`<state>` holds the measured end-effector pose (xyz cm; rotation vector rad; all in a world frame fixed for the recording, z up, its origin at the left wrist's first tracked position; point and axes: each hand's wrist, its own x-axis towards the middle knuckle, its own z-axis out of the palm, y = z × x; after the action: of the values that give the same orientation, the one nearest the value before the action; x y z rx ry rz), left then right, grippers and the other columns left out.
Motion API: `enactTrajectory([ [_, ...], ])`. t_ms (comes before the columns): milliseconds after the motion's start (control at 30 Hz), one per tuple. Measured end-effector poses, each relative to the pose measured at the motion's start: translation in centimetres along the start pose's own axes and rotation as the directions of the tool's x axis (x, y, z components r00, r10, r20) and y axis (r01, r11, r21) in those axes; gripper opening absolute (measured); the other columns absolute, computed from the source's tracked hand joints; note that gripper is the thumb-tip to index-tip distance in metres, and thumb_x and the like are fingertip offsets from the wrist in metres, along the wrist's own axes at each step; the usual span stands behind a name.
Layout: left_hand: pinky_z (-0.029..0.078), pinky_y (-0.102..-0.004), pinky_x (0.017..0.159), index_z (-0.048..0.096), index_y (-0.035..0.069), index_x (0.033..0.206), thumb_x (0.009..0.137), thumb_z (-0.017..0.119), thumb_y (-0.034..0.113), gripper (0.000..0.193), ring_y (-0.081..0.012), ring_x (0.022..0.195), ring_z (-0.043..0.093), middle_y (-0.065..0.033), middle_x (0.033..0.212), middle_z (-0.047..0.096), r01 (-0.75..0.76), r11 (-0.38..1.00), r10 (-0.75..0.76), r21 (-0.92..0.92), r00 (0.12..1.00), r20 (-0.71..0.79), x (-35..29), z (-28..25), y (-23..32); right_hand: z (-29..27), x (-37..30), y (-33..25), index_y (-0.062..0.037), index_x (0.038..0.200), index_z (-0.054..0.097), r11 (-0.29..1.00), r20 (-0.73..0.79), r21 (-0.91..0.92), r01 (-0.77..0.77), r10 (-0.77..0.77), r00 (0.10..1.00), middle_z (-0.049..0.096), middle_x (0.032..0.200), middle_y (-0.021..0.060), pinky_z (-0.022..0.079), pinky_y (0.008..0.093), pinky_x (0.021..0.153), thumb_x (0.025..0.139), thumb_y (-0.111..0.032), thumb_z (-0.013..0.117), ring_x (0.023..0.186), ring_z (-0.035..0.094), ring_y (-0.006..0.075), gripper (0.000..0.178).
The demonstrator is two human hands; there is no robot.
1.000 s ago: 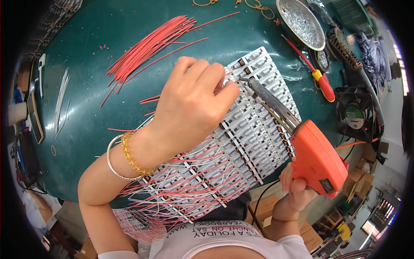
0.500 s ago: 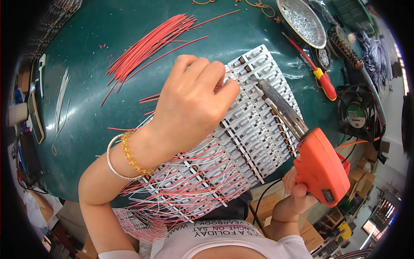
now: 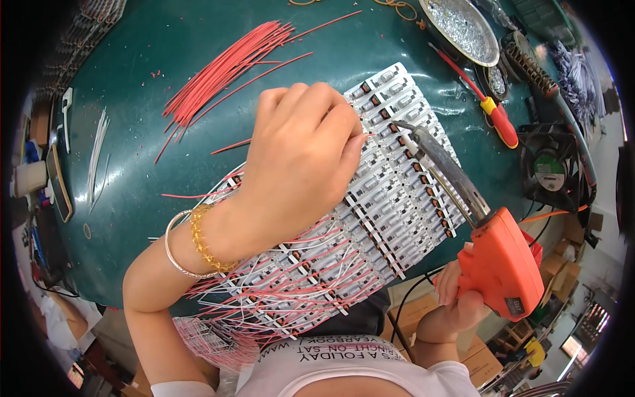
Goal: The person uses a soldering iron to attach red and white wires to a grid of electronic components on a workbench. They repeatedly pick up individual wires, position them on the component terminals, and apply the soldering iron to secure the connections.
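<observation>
At lower R, the R hand [image 3: 456, 298] has its grip wrapped round an orange soldering gun [image 3: 504, 264]; its tip is at a white circuit panel [image 3: 390, 218], contact unclear, the panel's near part strewn w/ red & white wires [image 3: 291, 281]; L hand [image 3: 304, 152] is over it, grip pressed together, can't tell on what. Beyond, on the green surface [image 3: 142, 132]: red/yellow-handled screwdriver [image 3: 504, 127] R; red wire bundle [image 3: 225, 69] L.

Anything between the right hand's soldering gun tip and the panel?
Nothing visible: the gun in the right hand has its tip over the panel; contact unclear. The left hand is left of the tip, not between.
</observation>
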<state>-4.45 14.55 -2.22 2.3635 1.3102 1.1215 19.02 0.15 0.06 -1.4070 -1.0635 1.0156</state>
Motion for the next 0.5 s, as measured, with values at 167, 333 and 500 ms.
enactTrajectory([
  [167,0.036,-0.0353,0.072,0.059,0.006,0.077,0.072,0.071,0.001,0.014,-0.0214,0.073,0.052,-0.0037,0.08,0.055,0.01,0.998,-0.012,0.055,0.999,0.037,0.0,0.2,0.1,-1.5,0.0,1.7,0.0133,0.121,0.046,0.997,0.078,0.049,0.059,-0.062,0.995,0.046,0.051,-0.001,0.035,0.0227,0.041,0.083,-0.055,0.069,0.039,0.041,0.0088,0.081],
  [333,0.036,-0.036,0.072,0.057,0.007,0.078,0.071,0.07,0.0,0.016,-0.0221,0.073,0.052,-0.0039,0.08,0.054,-0.026,0.996,0.023,0.089,0.999,0.031,0.0,0.6,-0.1,-1.7,-0.3,2.4,0.0126,0.12,0.047,0.996,0.066,-0.038,0.078,-0.076,0.995,0.047,0.052,-0.0003,0.034,0.0224,0.04,0.084,-0.051,0.07,0.039,0.041,0.009,0.076],
  [500,0.036,-0.0364,0.072,0.056,0.007,0.077,0.071,0.07,0.0,0.016,-0.0227,0.073,0.052,-0.0044,0.081,0.054,-0.044,0.992,0.04,0.115,0.999,0.033,0.0,0.7,-0.1,-2.1,-0.6,2.8,0.0109,0.12,0.047,0.955,0.094,-0.252,0.157,-0.138,0.986,0.047,0.052,0.0001,0.033,0.022,0.039,0.083,-0.049,0.071,0.039,0.041,0.0084,0.074],
])
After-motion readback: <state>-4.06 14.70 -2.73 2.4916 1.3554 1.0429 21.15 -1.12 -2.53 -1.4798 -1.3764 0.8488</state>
